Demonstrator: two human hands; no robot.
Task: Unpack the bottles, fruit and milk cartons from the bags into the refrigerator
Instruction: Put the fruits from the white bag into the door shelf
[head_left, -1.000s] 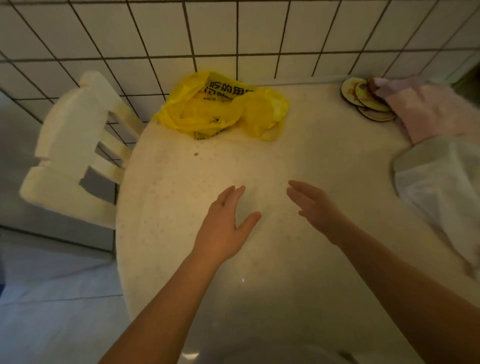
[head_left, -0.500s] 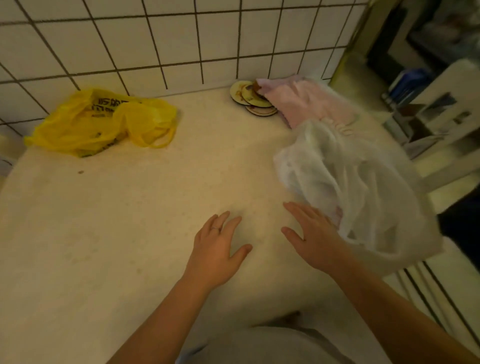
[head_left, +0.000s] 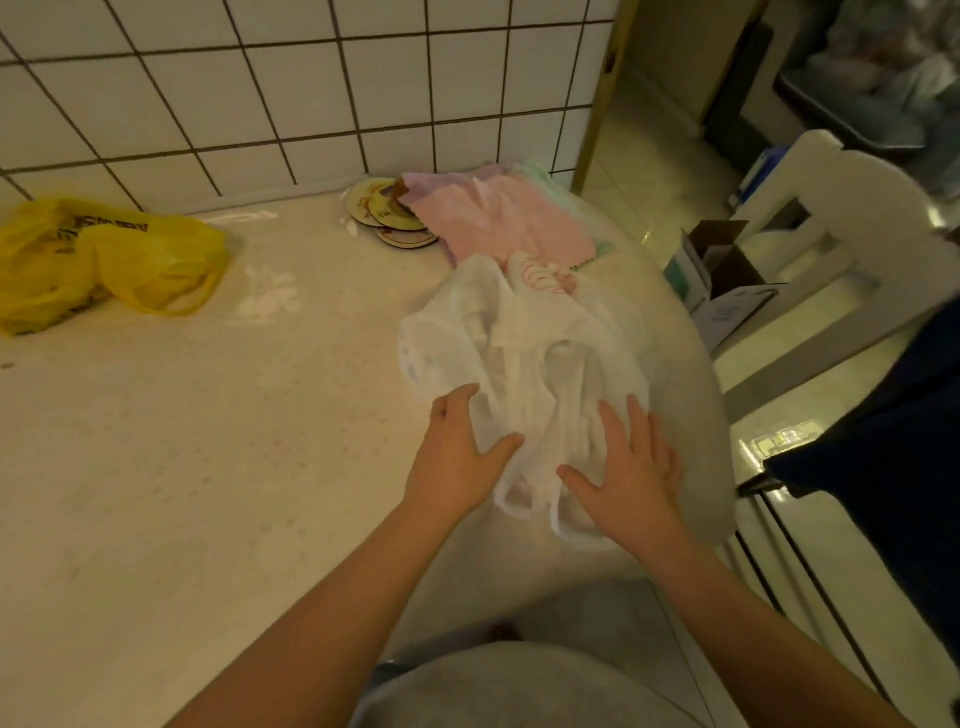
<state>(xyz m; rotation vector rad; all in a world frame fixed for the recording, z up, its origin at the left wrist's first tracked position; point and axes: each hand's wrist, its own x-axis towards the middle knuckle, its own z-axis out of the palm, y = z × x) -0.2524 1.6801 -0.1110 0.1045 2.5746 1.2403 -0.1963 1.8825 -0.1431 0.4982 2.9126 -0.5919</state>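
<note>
A crumpled white translucent plastic bag (head_left: 524, 353) lies near the right edge of the pale table (head_left: 208, 467). My left hand (head_left: 457, 457) touches the bag's left side, thumb lying over the film and fingertips partly covered by it. My right hand (head_left: 634, 467) rests flat on the bag's right side with fingers spread. A yellow plastic bag (head_left: 104, 260) sits slumped at the far left against the tiled wall. What is inside either bag is hidden. No bottles, fruit, cartons or refrigerator are in view.
Round coasters (head_left: 384, 213) and folded pink cloths (head_left: 498, 218) lie at the back of the table. Right of the table stand a white chair (head_left: 841, 208) and an open cardboard box (head_left: 722, 275). A dark blue cloth (head_left: 893, 441) hangs at the right.
The view has swung right from the yellow bag to the white bag. Both hands moved from the bare tabletop onto the white bag.
</note>
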